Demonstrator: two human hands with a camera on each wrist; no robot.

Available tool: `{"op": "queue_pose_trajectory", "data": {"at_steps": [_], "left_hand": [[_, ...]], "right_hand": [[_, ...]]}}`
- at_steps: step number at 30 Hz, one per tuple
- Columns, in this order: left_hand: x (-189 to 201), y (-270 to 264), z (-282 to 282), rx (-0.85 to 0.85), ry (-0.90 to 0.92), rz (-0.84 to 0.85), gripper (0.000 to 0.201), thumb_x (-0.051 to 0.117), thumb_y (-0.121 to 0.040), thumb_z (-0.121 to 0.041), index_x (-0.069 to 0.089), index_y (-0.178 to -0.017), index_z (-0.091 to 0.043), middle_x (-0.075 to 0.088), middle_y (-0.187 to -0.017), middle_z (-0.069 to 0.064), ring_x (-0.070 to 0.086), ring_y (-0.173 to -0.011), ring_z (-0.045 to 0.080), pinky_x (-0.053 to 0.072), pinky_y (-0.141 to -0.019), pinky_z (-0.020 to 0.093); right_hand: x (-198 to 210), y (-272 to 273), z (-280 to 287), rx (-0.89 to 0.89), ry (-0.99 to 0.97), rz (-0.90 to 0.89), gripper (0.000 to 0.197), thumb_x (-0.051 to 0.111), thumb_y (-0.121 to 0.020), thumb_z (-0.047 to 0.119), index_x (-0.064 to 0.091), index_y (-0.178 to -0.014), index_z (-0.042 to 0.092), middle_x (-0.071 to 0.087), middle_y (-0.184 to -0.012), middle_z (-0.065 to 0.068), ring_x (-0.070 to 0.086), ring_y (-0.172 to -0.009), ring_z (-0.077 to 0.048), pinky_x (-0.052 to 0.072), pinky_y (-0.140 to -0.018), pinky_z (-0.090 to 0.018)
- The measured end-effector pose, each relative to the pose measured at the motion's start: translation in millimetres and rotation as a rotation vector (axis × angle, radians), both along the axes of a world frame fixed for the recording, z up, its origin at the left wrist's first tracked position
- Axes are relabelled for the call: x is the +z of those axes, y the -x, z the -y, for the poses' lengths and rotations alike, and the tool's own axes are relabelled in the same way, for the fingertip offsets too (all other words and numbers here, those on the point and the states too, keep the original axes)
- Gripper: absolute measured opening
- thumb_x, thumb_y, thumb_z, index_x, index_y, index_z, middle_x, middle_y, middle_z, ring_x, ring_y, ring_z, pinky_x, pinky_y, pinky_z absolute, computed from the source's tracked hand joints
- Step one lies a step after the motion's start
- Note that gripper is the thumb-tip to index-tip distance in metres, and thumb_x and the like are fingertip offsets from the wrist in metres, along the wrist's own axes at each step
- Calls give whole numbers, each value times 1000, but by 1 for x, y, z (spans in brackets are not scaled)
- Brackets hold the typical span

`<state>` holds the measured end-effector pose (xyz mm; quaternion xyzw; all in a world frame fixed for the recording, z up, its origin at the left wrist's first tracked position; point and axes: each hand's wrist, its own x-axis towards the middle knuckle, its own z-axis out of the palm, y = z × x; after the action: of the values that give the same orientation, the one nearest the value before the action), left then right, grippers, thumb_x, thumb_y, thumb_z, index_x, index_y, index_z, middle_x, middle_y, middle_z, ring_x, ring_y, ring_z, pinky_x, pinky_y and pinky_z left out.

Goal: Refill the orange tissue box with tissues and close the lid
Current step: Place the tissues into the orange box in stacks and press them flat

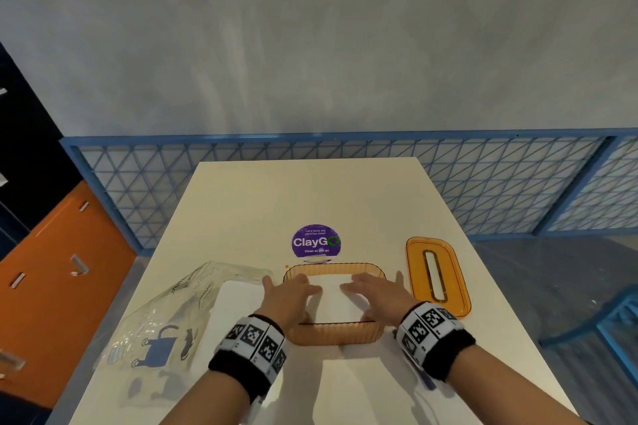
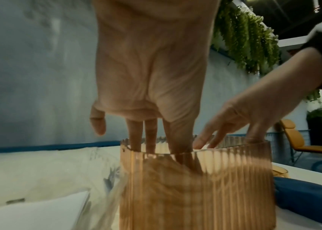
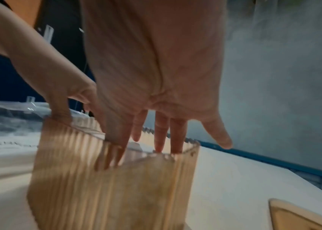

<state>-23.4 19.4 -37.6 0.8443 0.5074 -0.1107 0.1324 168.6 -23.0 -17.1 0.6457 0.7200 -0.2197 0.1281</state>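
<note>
The ribbed orange tissue box (image 1: 333, 335) stands open on the white table (image 1: 310, 197), with a white stack of tissues (image 1: 333, 300) inside. Both hands reach into it from above. My left hand (image 1: 288, 293) lies with straight fingers on the left part of the stack, its little finger outside the box wall (image 2: 195, 186). My right hand (image 1: 374, 291) presses flat on the right part, its little finger spread beyond the rim (image 3: 116, 179). The orange lid (image 1: 436, 274) with its slot lies flat to the right of the box.
A clear plastic tissue wrapper (image 1: 165, 321) with a blue print lies at the left, with white tissues (image 1: 238, 300) inside it. A purple round sticker (image 1: 316, 241) sits behind the box. A blue mesh fence (image 1: 345, 166) runs beyond the table's far edge.
</note>
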Motion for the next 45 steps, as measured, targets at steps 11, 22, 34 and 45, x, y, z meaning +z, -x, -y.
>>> {"op": "queue_pose_trajectory", "data": {"at_steps": [11,22,34,45], "left_hand": [[-5,0,-2,-2,37,-39,63,58,-89,-17,30,-142,-35,35,-142,0,45,-127,20,10,-109,62],[-30,78,18,766,-55,323,40,50,-94,-30,48,-126,-7,41,-131,16,45,-120,34,43,-96,42],[-64,51,15,808,6,50,44,49,-92,-41,41,-124,-12,40,-128,10,42,-121,29,46,-92,44],[-73,56,11,702,-33,-25,31,42,-90,-6,40,-121,-8,46,-122,12,55,-109,32,51,-90,40]], "right_hand": [[-13,-5,-7,20,33,55,65,56,-92,23,23,-145,42,21,-156,2,22,-143,-26,-2,-111,-64],[-28,-38,0,-532,-438,-483,44,47,-97,29,39,-139,24,56,-123,-7,55,-105,-17,44,-85,-27],[-42,-23,0,-675,-138,-533,45,16,-101,39,33,-139,23,55,-128,-15,54,-113,-34,48,-95,-50],[-46,-24,-2,-656,-129,-483,44,16,-101,39,35,-135,20,60,-114,-17,57,-93,-31,53,-83,-42]]}}
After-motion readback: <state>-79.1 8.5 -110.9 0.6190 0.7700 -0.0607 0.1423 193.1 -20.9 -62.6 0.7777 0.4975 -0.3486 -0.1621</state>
